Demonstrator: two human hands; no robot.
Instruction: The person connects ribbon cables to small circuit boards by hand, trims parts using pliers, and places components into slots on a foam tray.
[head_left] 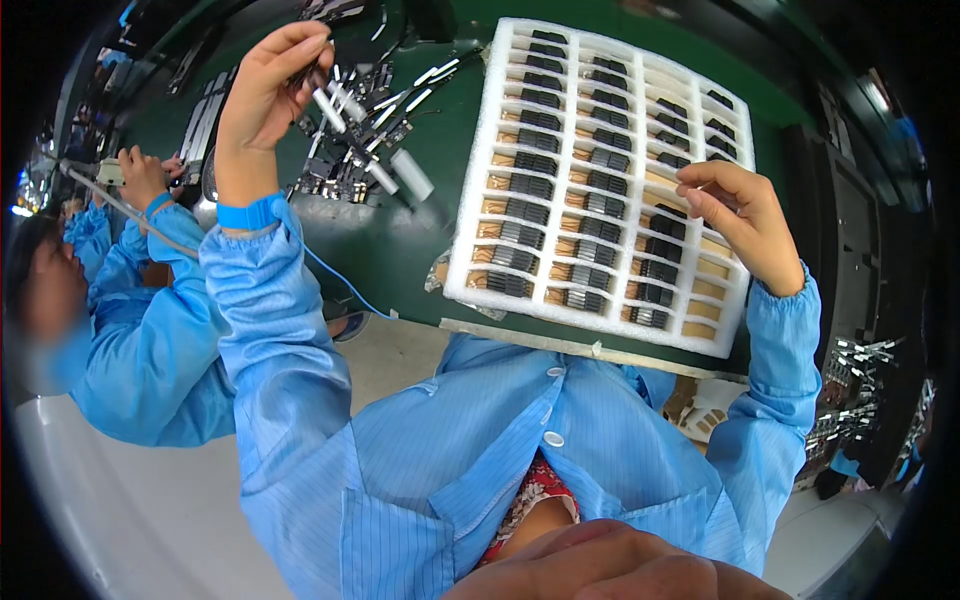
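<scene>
My left hand (272, 90) is raised over the left part of the bench, its fingertips closed on a small dark part with a pale, tube-like piece (329, 110) hanging from it. Beneath it lies a pile of small dark parts with silvery-white strips (350, 165). My right hand (745, 220) hovers above the right side of a white foam tray (470, 240), thumb and index finger curved with a gap between their tips. Nothing shows between those fingers. Rows of black, block-like parts with thin brown wires (525, 210) fill many tray slots; several right-hand slots show bare brown bottoms.
A blue wrist band (250, 213) on my left wrist trails a blue cord (340, 275). At the left, a co-worker in a blue smock (150, 370) works with their hand (140, 175) near the bench. Dark racks holding parts (850, 400) stand at the right.
</scene>
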